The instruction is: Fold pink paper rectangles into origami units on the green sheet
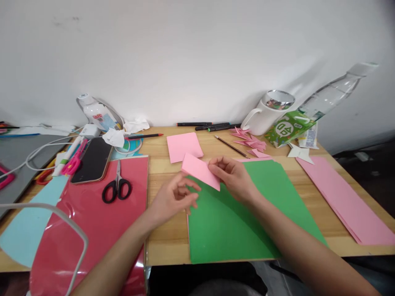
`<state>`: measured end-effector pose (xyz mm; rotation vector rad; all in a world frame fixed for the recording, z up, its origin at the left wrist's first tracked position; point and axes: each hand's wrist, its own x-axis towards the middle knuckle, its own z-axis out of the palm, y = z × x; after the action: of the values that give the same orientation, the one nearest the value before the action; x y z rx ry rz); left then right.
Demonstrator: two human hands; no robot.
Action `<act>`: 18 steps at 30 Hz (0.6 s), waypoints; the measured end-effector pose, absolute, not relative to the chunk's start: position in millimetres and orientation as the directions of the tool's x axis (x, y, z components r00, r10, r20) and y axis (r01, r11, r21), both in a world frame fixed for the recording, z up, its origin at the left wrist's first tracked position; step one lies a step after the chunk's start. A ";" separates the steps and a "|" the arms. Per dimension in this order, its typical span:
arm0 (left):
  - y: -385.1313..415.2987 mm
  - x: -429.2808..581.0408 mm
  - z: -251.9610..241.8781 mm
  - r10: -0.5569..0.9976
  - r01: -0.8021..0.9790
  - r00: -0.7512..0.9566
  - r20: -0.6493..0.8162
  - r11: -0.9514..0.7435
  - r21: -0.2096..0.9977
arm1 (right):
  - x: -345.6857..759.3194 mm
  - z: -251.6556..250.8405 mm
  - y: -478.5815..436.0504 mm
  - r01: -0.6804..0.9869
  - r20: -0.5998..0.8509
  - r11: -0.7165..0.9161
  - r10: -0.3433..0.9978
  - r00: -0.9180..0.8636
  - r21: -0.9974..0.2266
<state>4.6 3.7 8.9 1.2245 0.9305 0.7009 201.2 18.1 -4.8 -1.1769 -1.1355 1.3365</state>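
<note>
A piece of pink paper, which looks folded, is pinched at its right end between the thumb and fingers of my right hand. It is raised above a large green sheet. My left hand is just below and left of the paper, fingers curled but apart, with nothing in them. Behind the held piece lie square pink sheets on the wooden table. Several folded pink paper pieces with pointed tips sit behind the green sheet.
Scissors lie on a red sheet, near a phone. Markers and a pencil lie toward the wall. A white mug, a clear bottle and long pink strips are on the right. A white cable crosses the left.
</note>
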 end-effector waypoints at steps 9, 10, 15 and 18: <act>2.5 6.2 17.7 0.890 -0.054 0.423 -0.170 0.212 0.976 | 186.7 -8.8 3.6 0.080 0.073 0.106 0.938 -0.340 -0.991; 3.0 5.8 18.1 0.891 -0.057 0.420 -0.171 0.214 0.975 | 186.8 -8.1 2.6 0.132 0.105 0.160 0.932 -0.348 -0.978; 3.5 6.0 13.5 0.918 -0.050 0.371 -0.140 0.171 0.984 | 186.8 -9.3 -1.6 0.299 0.248 0.382 0.882 -0.401 -0.874; 2.8 5.7 8.6 0.925 -0.043 0.358 -0.126 0.151 0.988 | 186.2 -11.2 -2.7 0.315 0.258 0.404 0.872 -0.415 -0.859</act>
<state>5.7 2.8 8.6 1.2068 0.9567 0.8749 186.2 -2.7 -11.2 -1.0128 -1.9295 0.9672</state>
